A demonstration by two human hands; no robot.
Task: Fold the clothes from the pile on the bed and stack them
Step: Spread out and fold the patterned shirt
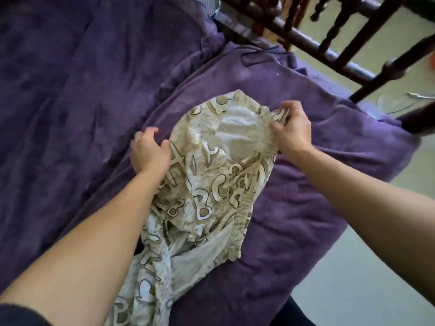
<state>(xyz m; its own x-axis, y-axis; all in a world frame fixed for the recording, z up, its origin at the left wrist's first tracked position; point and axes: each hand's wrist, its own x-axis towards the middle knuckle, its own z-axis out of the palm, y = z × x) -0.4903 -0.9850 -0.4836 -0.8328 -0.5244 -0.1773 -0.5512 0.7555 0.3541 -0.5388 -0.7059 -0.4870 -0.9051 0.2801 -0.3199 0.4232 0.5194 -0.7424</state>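
A cream and tan garment [211, 184] printed with large letters lies crumpled on the purple bed cover [306, 184], its lower part trailing off the near edge toward me. My left hand [148, 151] grips its left edge, fingers curled into the cloth. My right hand [292, 128] pinches the gathered fabric at its upper right, near a pale inner lining [237, 130] that shows through an opening. No pile or stack of other clothes is in view.
A dark wooden bed frame [329, 50] with turned spindles runs along the top right. Beyond it and to the right is pale green floor [376, 267]. The purple cover spreads wide to the left [70, 90], rumpled.
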